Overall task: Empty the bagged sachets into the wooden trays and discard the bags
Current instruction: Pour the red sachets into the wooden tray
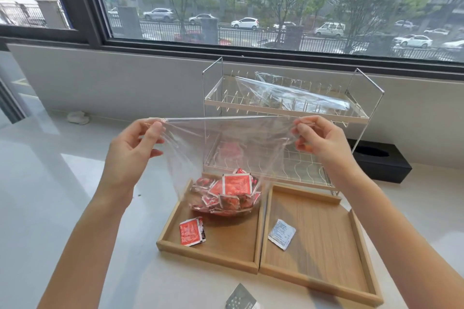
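A clear plastic bag (226,143) hangs stretched between my hands, its top edge pulled taut. My left hand (136,143) pinches the bag's left top corner and my right hand (319,138) pinches the right one. Several red sachets (231,193) fill the bag's bottom, which rests in the left wooden tray (208,251). One loose red sachet (192,231) lies on that tray's floor. The right wooden tray (321,281) holds a single white sachet (281,234).
A two-tier wire rack (281,110) stands behind the trays, with another clear bag (296,93) on its upper shelf. A black box (376,160) sits to its right. A grey packet (239,298) lies at the near counter edge. A crumpled white scrap (78,117) rests by the wall.
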The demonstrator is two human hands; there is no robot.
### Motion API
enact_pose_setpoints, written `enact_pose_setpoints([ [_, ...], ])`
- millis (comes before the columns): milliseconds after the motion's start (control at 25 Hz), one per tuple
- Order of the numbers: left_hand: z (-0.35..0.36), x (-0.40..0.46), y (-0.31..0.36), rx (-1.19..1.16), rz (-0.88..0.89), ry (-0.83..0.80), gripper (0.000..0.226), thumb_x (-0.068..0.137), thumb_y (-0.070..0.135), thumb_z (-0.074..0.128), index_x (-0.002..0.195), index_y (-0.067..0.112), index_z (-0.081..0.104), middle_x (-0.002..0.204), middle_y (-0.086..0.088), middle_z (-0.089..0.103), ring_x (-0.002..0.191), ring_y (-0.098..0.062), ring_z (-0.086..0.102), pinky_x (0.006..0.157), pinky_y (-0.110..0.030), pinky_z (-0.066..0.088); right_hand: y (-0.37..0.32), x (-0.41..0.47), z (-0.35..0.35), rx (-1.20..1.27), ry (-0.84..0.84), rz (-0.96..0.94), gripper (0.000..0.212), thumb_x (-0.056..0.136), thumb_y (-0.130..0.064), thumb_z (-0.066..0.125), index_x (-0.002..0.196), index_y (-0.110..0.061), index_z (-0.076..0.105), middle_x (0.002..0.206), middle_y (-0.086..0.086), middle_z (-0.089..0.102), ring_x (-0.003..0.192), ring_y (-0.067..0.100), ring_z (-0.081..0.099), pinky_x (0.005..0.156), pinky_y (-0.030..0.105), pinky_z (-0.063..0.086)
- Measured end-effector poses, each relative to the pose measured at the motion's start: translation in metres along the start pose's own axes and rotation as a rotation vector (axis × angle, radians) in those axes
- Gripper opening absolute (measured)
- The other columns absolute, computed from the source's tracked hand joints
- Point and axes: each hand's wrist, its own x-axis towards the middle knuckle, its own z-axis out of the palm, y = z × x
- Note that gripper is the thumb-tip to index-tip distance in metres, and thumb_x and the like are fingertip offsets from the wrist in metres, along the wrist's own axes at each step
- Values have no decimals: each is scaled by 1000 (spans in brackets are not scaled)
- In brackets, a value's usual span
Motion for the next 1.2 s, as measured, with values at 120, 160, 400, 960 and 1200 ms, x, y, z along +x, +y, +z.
enact_pose_setpoints([
  [120, 1, 8, 6, 37, 52, 11, 17, 89, 23, 52, 81, 34, 63, 79, 13, 61, 64, 1, 55, 53, -6, 45, -12, 4, 1, -46, -4, -27, 11, 91, -12, 50, 86, -19, 57, 97, 3, 64, 52, 1, 65, 54, 15, 54],
  [160, 1, 12, 10, 38, 82, 30, 18, 88, 23, 53, 80, 35, 63, 75, 16, 64, 59, 2, 55, 52, -6, 44, -19, 6, 0, -31, 6, -62, 12, 91, -12, 49, 87, -20, 57, 99, 3, 65, 54, 3, 66, 55, 15, 55],
  [400, -3, 33, 41, -12, 239, 90, 15, 87, 25, 55, 77, 33, 62, 76, 14, 63, 37, -5, 46, 44, -9, 40, -55, 14, -3, 24, 24, -224, 19, 94, -11, 44, 85, -21, 56, 86, 1, 66, 64, 5, 69, 61, 16, 55],
  [960, 12, 33, 63, -70, 360, -56, 13, 90, 30, 46, 82, 30, 55, 74, 16, 68, 55, -6, 68, 56, -16, 55, -69, 19, -23, 70, 92, -305, 21, 94, -9, 42, 84, -21, 55, 87, -2, 66, 80, 6, 69, 73, 19, 55],
  [1200, 24, 21, 50, -212, 359, -322, 29, 75, 56, 54, 85, 30, 60, 84, 11, 71, 86, -12, 69, 83, -27, 55, -60, 8, -48, 170, 187, -376, 24, 87, -12, 42, 73, -23, 58, 77, -9, 66, 83, 7, 65, 79, 20, 51],
])
